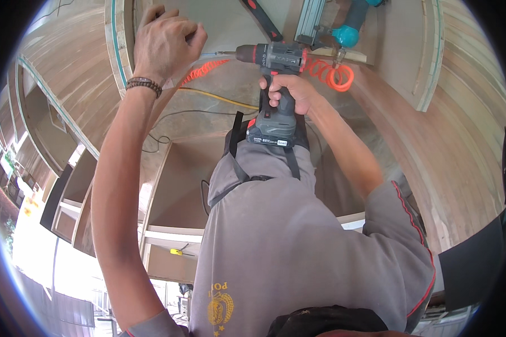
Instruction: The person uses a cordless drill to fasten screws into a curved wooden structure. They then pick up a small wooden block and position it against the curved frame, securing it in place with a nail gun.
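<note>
Up in the top centre of the frame there's a chunky dark grey and black cordless drill with red trim, and the right hand has its fingers wrapped right around the grip. Its slim metal bit points left, toward the left hand in the upper left. Those fingers look bent, but they're mostly turned away, so can't tell if they're gripping anything. That wrist wears a brown beaded bracelet, and just left of it is a curved pale wooden panel edge with a teal stripe. A bright orange coiled hose shows on both sides of the drill, with a thin yellow cable below it on the left. Upper right of the drill: a teal and dark power tool beside a ribbed silver metal piece
</note>
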Demonstrator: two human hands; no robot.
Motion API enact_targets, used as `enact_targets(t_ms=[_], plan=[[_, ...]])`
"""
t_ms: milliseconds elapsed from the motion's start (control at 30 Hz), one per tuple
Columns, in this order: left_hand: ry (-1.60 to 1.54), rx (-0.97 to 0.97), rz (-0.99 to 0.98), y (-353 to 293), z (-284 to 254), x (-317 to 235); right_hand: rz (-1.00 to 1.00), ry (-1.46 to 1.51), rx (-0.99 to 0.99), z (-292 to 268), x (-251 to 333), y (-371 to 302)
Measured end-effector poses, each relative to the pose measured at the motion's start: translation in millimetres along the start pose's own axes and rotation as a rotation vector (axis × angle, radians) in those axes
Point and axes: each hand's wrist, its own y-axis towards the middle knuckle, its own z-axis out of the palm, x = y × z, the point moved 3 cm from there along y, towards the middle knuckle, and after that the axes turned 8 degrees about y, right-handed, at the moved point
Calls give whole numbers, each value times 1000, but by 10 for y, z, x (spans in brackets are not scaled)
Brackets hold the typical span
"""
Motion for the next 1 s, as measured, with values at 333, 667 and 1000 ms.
enact_targets(t_ms=[333,667,1000], plan=[[-13,-36,-7,5,-7,-26,-51,-54,-11,60,-36,-92],[33,-4,-20,40,-16,-6,-24,6,37,50,-18,3],[4,-11,-31,-18,53,11,5,-129,-34,4,31,68]])
